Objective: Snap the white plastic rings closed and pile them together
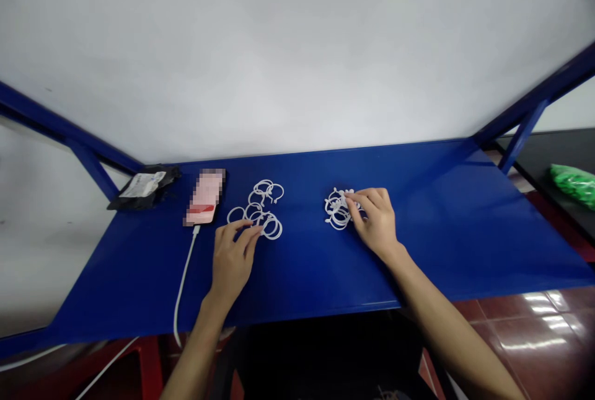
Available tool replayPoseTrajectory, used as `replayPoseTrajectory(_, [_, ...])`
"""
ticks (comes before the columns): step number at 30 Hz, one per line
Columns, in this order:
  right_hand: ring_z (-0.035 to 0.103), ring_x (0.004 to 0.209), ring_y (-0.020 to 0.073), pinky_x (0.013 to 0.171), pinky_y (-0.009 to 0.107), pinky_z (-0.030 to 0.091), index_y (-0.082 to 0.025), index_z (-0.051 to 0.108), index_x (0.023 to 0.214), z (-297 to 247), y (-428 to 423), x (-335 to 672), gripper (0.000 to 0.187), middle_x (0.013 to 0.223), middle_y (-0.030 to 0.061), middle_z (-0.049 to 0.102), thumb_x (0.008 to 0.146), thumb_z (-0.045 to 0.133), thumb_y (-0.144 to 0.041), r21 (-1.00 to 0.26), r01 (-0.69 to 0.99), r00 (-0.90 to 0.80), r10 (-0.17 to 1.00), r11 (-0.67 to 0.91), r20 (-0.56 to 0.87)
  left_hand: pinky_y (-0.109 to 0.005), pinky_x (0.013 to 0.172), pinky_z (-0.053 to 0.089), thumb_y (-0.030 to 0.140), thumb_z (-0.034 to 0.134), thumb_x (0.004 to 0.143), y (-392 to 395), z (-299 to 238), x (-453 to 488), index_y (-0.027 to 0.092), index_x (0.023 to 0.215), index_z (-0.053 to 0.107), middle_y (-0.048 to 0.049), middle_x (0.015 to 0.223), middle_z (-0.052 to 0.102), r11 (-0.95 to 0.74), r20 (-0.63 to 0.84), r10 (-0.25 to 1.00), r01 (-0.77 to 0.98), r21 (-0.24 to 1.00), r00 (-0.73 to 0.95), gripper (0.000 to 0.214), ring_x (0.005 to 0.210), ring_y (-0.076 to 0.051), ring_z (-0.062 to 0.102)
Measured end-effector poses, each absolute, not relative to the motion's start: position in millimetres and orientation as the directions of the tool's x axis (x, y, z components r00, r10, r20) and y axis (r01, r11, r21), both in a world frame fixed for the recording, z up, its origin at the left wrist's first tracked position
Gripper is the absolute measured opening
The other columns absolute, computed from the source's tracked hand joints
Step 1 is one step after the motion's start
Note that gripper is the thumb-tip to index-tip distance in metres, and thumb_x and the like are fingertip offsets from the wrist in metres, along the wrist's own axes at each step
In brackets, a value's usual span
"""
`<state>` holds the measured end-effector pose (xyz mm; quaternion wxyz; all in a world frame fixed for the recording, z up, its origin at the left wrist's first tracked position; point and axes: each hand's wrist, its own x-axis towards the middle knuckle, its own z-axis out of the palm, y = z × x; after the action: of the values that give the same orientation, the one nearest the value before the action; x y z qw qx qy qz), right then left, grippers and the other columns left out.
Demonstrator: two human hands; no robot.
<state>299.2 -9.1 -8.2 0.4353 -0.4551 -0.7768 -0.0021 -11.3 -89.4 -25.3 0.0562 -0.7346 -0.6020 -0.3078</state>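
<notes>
Two loose groups of white, thin open rings with small knobs at their ends lie on the blue table (pixel 307 276). My left hand (pixel 233 257) is at the near edge of the left group of rings (pixel 273 227). Its thumb and index fingertips come together on a ring there. At the right group of rings (pixel 339 221), my right hand (pixel 377 223) pinches a white ring between thumb and index finger. Its fingers cover part of that pile.
A phone (pixel 205 195) with a white cable (pixel 185 276) lies left of the rings. Behind it is a black plastic packet (pixel 143 186) with a white label. Blue frame bars rise at both sides, and a pale wall stands behind. A green bag (pixel 574 184) sits far right.
</notes>
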Motion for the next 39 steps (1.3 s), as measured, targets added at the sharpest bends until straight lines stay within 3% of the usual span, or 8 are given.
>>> replayPoseTrajectory(7, [0.064, 0.098, 0.0221, 0.085, 0.04, 0.055, -0.021, 0.06, 0.129, -12, -40, 263, 0.031, 0.112, 0.0096, 0.071, 0.098, 0.057, -0.024, -0.514, 0.463, -0.462, 0.691, 0.722, 0.555, -0.036, 0.09, 0.05, 0.007, 0.055, 0.095, -78, -23, 32, 0.024, 0.106, 0.067, -0.004, 0.103, 0.065, -0.564, 0.552, 0.777, 0.723, 0.399, 0.301, 0.024, 0.098, -0.019, 0.057])
replayPoseTrajectory(14, [0.066, 0.083, 0.0166, 0.077, 0.032, 0.056, -0.021, 0.067, 0.104, -29, -45, 251, 0.013, 0.091, 0.004, 0.071, 0.099, 0.055, -0.023, -0.73, 0.358, -0.451, 0.792, 0.582, 0.411, -0.032, 0.085, 0.05, 0.005, 0.048, 0.097, -64, -22, 54, 0.02, 0.093, 0.061, -0.0023, 0.095, 0.066, -0.606, 0.518, 0.786, 0.591, 0.533, 0.338, 0.02, 0.092, -0.016, 0.058])
replayPoseTrajectory(20, [0.061, 0.088, 0.0197, 0.079, 0.034, 0.053, -0.016, 0.063, 0.105, -32, -52, 245, 0.021, 0.093, 0.0089, 0.067, 0.103, 0.043, -0.022, -0.611, 0.509, -0.513, 0.783, 0.607, 0.352, -0.037, 0.087, 0.048, 0.007, 0.048, 0.096, -66, -32, 51, 0.019, 0.095, 0.062, -0.0043, 0.095, 0.066, -0.513, 0.462, 0.833, 0.74, 0.436, 0.305, 0.018, 0.091, -0.019, 0.057])
replayPoseTrajectory(23, [0.058, 0.079, 0.0193, 0.075, 0.034, 0.048, -0.017, 0.063, 0.093, -21, -50, 253, 0.02, 0.084, 0.0059, 0.064, 0.099, 0.053, -0.034, -0.549, 0.544, -0.581, 0.757, 0.634, 0.298, -0.038, 0.089, 0.047, 0.006, 0.051, 0.094, -67, -32, 47, 0.019, 0.095, 0.063, -0.0036, 0.094, 0.067, -0.49, 0.496, 0.831, 0.755, 0.436, 0.253, 0.017, 0.093, -0.02, 0.057])
replayPoseTrajectory(26, [0.056, 0.077, 0.0191, 0.075, 0.034, 0.045, -0.018, 0.065, 0.094, -10, -44, 264, 0.035, 0.083, 0.0039, 0.063, 0.086, 0.068, -0.051, -0.499, 0.463, -0.77, 0.611, 0.733, 0.183, -0.038, 0.09, 0.047, 0.006, 0.052, 0.093, -67, -30, 46, 0.02, 0.094, 0.063, -0.0029, 0.093, 0.068, -0.481, 0.504, 0.831, 0.759, 0.439, 0.236, 0.018, 0.093, -0.019, 0.058])
replayPoseTrajectory(29, [0.056, 0.082, 0.0198, 0.076, 0.034, 0.044, -0.018, 0.066, 0.096, -6, -40, 270, 0.032, 0.087, 0.0049, 0.063, 0.086, 0.07, -0.048, -0.452, 0.421, -0.842, 0.524, 0.786, 0.128, -0.038, 0.089, 0.047, 0.006, 0.053, 0.092, -67, -28, 47, 0.02, 0.094, 0.063, -0.0026, 0.091, 0.068, -0.484, 0.499, 0.833, 0.753, 0.445, 0.241, 0.018, 0.092, -0.019, 0.058])
replayPoseTrajectory(35, [0.06, 0.078, 0.0176, 0.073, 0.032, 0.051, -0.015, 0.065, 0.098, -18, -38, 267, 0.021, 0.092, 0.0073, 0.063, 0.102, 0.05, -0.03, -0.362, 0.485, -0.781, 0.581, 0.796, 0.23, -0.039, 0.09, 0.047, 0.012, 0.057, 0.093, -70, -26, 52, 0.02, 0.097, 0.064, -0.0026, 0.091, 0.07, -0.502, 0.474, 0.839, 0.716, 0.486, 0.266, 0.012, 0.091, -0.02, 0.059])
replayPoseTrajectory(39, [0.063, 0.08, 0.0166, 0.069, 0.029, 0.055, -0.015, 0.062, 0.109, -20, -39, 268, 0.023, 0.1, 0.0096, 0.062, 0.104, 0.042, -0.025, -0.422, 0.503, -0.675, 0.648, 0.754, 0.354, -0.036, 0.08, 0.051, 0.025, 0.066, 0.091, -73, -25, 59, 0.021, 0.101, 0.067, -0.0011, 0.085, 0.071, -0.471, 0.404, 0.877, 0.634, 0.613, 0.26, 0.01, 0.084, -0.019, 0.06])
